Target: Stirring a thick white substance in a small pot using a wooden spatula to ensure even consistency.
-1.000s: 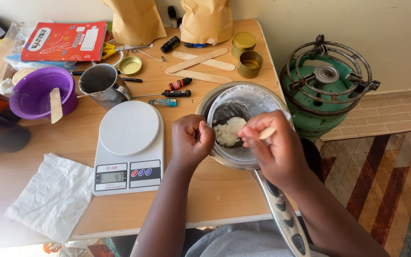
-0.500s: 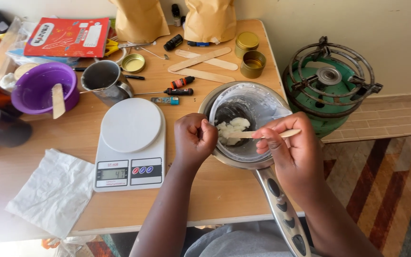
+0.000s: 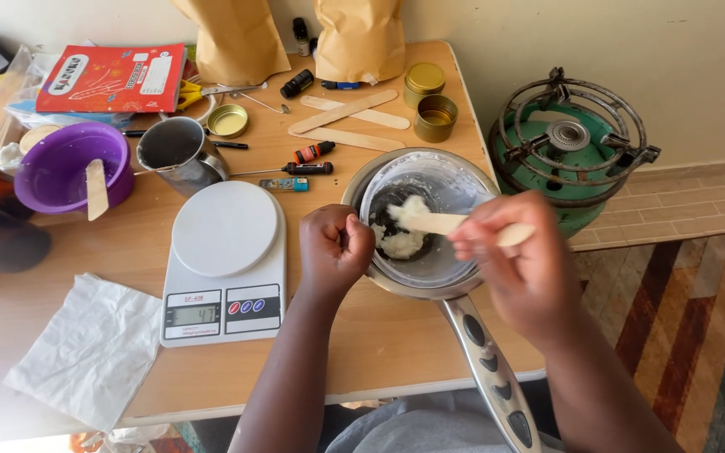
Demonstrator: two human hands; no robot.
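Note:
A steel pan (image 3: 379,289) with a long grey handle sits at the table's front right, and a clear bowl (image 3: 455,180) rests inside it. White soft lumps (image 3: 400,239) lie in the bowl. My right hand (image 3: 518,264) grips a flat wooden stick (image 3: 442,223) whose tip reaches into the white mass. My left hand (image 3: 336,247) is a closed fist pressed against the pan's left rim, steadying it.
A white digital scale (image 3: 224,260) stands left of the pan, a white cloth (image 3: 94,348) at the front left. Behind are a metal cup (image 3: 174,151), a purple bowl (image 3: 60,168), small tins (image 3: 434,117), spare sticks (image 3: 346,113), brown bags. A green gas burner (image 3: 568,147) stands beside the table.
My right hand has swung out to the right of the bowl, turning the stick flat across it. The left fist stays at the rim.

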